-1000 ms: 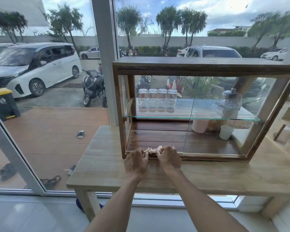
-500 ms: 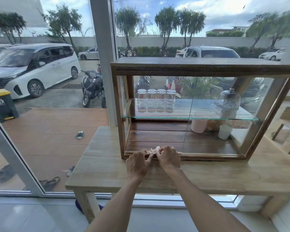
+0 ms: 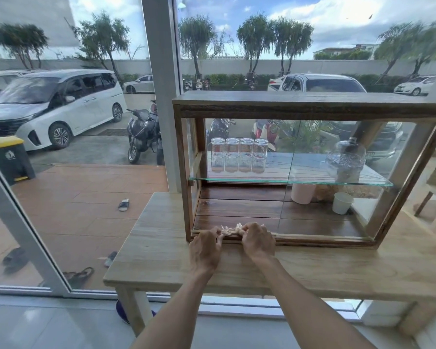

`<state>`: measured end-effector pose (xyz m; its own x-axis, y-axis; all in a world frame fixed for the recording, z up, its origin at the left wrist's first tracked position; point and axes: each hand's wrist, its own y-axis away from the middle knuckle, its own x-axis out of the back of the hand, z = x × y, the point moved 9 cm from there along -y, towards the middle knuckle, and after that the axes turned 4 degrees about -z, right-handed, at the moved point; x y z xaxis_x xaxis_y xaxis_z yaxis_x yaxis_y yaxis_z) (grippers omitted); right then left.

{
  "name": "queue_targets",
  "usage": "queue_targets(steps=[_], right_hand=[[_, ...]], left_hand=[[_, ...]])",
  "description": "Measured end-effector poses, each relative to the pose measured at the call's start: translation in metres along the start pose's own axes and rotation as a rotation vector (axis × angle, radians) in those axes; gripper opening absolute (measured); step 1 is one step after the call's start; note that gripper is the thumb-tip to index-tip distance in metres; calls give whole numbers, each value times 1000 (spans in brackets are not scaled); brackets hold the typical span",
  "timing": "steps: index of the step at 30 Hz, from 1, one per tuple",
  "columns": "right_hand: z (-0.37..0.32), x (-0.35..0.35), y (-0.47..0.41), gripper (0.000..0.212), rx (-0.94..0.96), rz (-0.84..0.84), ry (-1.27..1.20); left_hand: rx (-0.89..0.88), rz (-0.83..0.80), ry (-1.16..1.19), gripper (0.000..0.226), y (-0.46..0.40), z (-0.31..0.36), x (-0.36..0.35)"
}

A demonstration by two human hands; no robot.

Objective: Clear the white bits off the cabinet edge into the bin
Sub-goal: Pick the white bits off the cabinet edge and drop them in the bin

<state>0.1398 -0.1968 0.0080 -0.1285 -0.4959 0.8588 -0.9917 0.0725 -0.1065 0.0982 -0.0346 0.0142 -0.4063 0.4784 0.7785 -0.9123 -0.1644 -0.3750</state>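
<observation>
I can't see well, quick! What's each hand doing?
Left hand: fingers curled, pinching the white bits.
Right hand: fingers curled around the same bits.

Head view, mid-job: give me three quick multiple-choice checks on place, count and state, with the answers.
1. Where do the white bits lie?
A. On the glass shelf
B. On the cabinet's front bottom edge
C. On the floor

2. How many clear glasses stand on the glass shelf?
A. Two
B. Four
C. Six

3. What are the hands doing?
A. Both rest at the bits
B. One holds a cup
C. Both hang at the sides

Answers:
1 B, they sit on the cabinet lip between the hands.
2 B, four in a row.
3 A, left hand and right hand close in on the pile.
</observation>
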Motion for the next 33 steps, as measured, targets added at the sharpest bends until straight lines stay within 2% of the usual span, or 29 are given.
queue_targets(steps=[9,15,21,25,31,33], right_hand=[[-25,-21,4,20,63,5,-54],[-64,-53,24,21,152,-67,-92],[-120,-71,64,18,281,-84,-178],[-172,-93,105,13,459,-108,-180],[-224,-147,163,27,654,-214,-165],[-228,-172,184,23,676,-259,-104]], left_hand=[[-16,30,18,14,8,-21,28],[30,65,-1,19,28,-58,61],[150,128,-97,19,66,-117,107],[233,198,-110,22,105,-161,142],[403,247,-192,22,174,-222,177],[462,259,-193,21,200,-240,181]])
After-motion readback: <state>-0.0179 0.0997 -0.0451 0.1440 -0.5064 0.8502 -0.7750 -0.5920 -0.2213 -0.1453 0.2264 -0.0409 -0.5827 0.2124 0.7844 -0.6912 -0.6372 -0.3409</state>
